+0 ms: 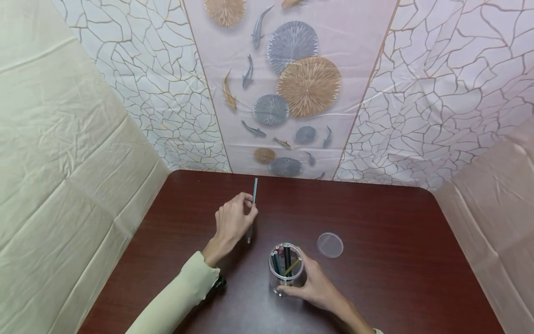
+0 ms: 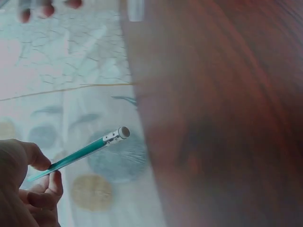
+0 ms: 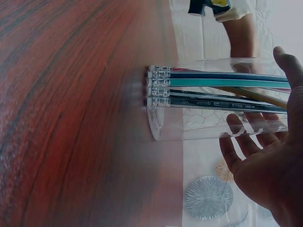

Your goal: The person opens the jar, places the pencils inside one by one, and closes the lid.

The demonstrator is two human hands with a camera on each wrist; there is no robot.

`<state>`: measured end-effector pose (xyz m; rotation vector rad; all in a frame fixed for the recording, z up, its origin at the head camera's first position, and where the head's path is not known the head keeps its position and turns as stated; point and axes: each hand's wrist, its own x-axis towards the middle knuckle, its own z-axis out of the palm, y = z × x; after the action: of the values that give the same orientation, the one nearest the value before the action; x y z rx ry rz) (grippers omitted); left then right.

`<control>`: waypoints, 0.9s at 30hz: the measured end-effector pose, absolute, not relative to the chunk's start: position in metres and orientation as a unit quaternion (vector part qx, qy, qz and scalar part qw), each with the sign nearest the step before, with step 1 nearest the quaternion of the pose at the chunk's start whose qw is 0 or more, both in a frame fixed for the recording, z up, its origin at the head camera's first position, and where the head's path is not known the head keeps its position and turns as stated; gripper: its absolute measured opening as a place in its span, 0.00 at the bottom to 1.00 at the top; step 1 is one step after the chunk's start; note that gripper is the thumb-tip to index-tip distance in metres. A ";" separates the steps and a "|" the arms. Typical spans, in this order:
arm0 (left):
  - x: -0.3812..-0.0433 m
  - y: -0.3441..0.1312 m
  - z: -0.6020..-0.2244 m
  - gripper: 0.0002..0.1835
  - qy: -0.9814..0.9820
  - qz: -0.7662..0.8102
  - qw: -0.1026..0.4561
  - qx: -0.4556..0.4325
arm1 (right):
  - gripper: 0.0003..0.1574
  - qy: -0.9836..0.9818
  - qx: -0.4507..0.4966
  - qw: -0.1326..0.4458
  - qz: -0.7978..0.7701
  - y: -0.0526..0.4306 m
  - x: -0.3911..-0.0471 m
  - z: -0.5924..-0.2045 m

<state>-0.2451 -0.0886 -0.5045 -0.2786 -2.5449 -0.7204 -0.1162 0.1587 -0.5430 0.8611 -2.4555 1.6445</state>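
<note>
A teal pencil with a silver ferrule and eraser is pinched between the thumb and fingers of my left hand, above the table left of the jar. Its eraser end points down toward the tabletop, as the left wrist view shows the pencil too. My right hand grips a clear cylindrical jar round its side. Several pencils stand in the jar, dark, teal, red and yellow, their eraser ends at the jar's bottom. The yellow pencil leans across the others.
A clear round lid lies on the dark red wooden table, to the right of and beyond the jar. A patterned cloth hangs behind the table's far edge, with pale cloth walls at the sides.
</note>
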 end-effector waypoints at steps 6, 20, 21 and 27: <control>-0.232 -0.087 -0.476 0.07 -0.904 -0.306 0.275 -0.117 | 0.55 -0.800 0.274 0.030 0.533 0.158 -0.115 -0.542; -0.201 -0.083 -0.430 0.08 -0.843 -0.375 0.339 -0.182 | 0.57 -0.802 0.271 0.028 0.531 0.157 -0.115 -0.541; -0.198 -0.083 -0.427 0.08 -0.840 -0.379 0.341 -0.185 | 0.57 -0.803 0.270 0.027 0.531 0.157 -0.115 -0.541; -0.183 -0.080 -0.412 0.08 -0.809 -0.432 0.339 -0.209 | 0.55 -0.802 0.271 0.028 0.531 0.158 -0.115 -0.542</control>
<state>-0.1833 -0.0803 -0.4122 -0.5441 -2.1075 -1.1249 -0.1147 0.1575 -0.5417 0.8374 -2.4758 1.6388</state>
